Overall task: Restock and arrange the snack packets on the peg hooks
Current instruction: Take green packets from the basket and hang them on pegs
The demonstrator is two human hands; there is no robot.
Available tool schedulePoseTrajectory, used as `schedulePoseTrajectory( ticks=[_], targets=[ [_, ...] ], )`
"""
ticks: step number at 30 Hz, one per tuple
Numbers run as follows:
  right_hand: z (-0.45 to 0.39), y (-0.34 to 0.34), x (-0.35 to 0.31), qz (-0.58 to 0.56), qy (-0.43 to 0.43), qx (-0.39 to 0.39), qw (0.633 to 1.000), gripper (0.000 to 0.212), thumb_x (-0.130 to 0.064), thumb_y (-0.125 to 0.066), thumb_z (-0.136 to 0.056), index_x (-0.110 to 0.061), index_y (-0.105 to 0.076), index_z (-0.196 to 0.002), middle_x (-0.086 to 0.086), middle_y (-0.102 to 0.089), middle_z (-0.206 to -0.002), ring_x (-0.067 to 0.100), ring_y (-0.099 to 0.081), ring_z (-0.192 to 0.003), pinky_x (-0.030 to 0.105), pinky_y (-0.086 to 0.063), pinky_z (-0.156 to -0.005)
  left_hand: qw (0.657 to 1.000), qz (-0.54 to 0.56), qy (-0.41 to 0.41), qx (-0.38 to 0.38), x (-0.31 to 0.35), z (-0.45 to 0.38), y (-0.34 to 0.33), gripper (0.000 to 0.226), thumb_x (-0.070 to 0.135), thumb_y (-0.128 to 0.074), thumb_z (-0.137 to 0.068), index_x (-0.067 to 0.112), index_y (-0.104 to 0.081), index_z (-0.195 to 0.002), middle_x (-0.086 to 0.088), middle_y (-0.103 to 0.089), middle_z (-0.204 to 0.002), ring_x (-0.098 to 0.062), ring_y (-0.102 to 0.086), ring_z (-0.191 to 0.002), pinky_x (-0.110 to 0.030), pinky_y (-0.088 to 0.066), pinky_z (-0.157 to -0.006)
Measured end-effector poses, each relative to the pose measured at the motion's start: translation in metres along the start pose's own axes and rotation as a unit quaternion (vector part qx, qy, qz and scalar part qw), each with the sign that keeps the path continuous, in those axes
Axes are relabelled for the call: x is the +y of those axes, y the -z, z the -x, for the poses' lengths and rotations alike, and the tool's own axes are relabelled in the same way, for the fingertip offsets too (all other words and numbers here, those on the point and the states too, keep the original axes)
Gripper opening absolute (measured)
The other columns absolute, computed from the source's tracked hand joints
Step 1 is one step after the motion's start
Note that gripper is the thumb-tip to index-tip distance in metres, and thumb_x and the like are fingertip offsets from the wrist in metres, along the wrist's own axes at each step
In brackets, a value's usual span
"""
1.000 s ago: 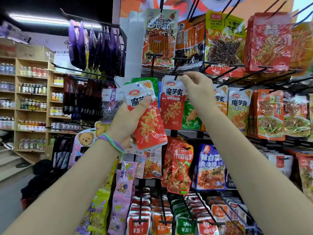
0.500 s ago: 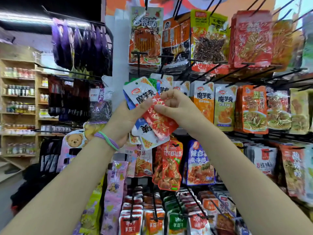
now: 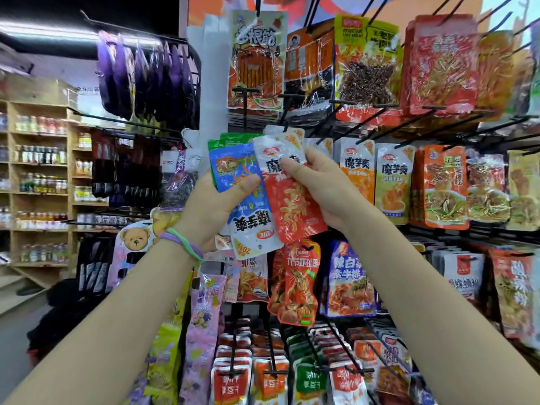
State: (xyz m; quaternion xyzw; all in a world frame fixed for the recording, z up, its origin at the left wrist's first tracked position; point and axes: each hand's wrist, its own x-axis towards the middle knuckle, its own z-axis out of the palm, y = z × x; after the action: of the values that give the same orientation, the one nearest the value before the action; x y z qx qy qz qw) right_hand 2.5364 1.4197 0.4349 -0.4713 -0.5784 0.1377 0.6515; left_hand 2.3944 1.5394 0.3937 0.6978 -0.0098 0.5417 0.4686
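Snack packets getting held up in front of peg hooks (image 3: 344, 133), mid rack. Wooden shelves (image 3: 38, 182) sitting way off left. Left hand (image 3: 213, 206) gripping small stack, blue packet (image 3: 233, 168) on top, thumb pressing across it, one lower packet hanging upside down. Right hand (image 3: 318, 185) pinching red packet (image 3: 292, 206) near its white top, just beside stack. Orange and yellow packets (image 3: 377, 176) hanging right of that.

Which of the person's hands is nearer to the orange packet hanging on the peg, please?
Right. The right hand, pinching a red packet, sits just left of the hanging orange packet. The left hand, gripping the blue packet and others, is farther left, beyond the red packet.
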Motion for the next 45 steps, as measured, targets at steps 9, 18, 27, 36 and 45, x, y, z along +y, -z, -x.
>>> schedulePoseTrajectory(
  ticks=[9, 18, 27, 36, 45],
  targets=[
    [-0.034, 0.000, -0.015, -0.011, 0.033, 0.116, 0.993, 0.020, -0.029, -0.069, -0.096, -0.010, -0.066, -0.101, 0.014, -0.073, -0.090, 0.025, -0.071, -0.070, 0.042, -0.061, -0.066, 0.999, 0.025, 0.012, 0.041, -0.008, 0.000, 0.007, 0.058, 0.035, -0.073, -0.075, 0.006, -0.063, -0.124, 0.000, -0.076, -0.106, -0.014, -0.075, -0.094, -0.030, -0.061, -0.080],
    [-0.052, -0.006, -0.021, 0.049, 0.024, 0.150, 0.987, 0.028, -0.038, -0.071, -0.093, -0.011, -0.065, -0.095, 0.028, -0.070, -0.101, 0.034, -0.066, -0.079, 0.052, -0.059, -0.071, 0.997, 0.041, 0.023, 0.058, -0.008, -0.003, 0.005, 0.024, 0.026, -0.074, -0.086, 0.021, -0.064, -0.108, -0.004, -0.075, -0.109, -0.022, -0.074, -0.099, -0.045, -0.061, -0.088],
    [-0.059, -0.003, -0.022, 0.078, 0.055, 0.156, 0.983, 0.018, -0.028, -0.071, -0.094, -0.012, -0.064, -0.096, 0.013, -0.070, -0.087, 0.021, -0.068, -0.070, 0.035, -0.058, -0.063, 0.995, 0.082, 0.036, 0.051, -0.010, -0.003, 0.003, 0.069, 0.038, -0.084, -0.078, 0.006, -0.058, -0.133, -0.008, -0.074, -0.120, -0.028, -0.073, -0.107, -0.055, -0.056, -0.096],
    [-0.063, -0.004, -0.028, 0.070, 0.048, 0.168, 0.982, 0.018, -0.022, -0.075, -0.088, -0.013, -0.062, -0.081, 0.009, -0.069, -0.092, 0.033, -0.068, -0.096, 0.047, -0.055, -0.088, 0.993, 0.104, 0.041, 0.040, -0.012, -0.005, 0.001, 0.059, 0.033, -0.083, -0.079, 0.008, -0.061, -0.128, -0.010, -0.074, -0.120, -0.031, -0.072, -0.108, -0.054, -0.057, -0.096],
    [-0.064, -0.007, -0.030, 0.036, -0.005, 0.193, 0.981, 0.011, -0.028, -0.073, -0.090, -0.022, -0.071, -0.082, 0.010, -0.070, -0.118, 0.033, -0.061, -0.117, 0.052, -0.046, -0.106, 0.993, 0.109, 0.035, 0.027, -0.009, -0.003, 0.001, 0.057, 0.031, -0.073, -0.076, 0.006, -0.061, -0.126, -0.004, -0.077, -0.107, -0.023, -0.076, -0.095, -0.036, -0.061, -0.076]
  ],
)
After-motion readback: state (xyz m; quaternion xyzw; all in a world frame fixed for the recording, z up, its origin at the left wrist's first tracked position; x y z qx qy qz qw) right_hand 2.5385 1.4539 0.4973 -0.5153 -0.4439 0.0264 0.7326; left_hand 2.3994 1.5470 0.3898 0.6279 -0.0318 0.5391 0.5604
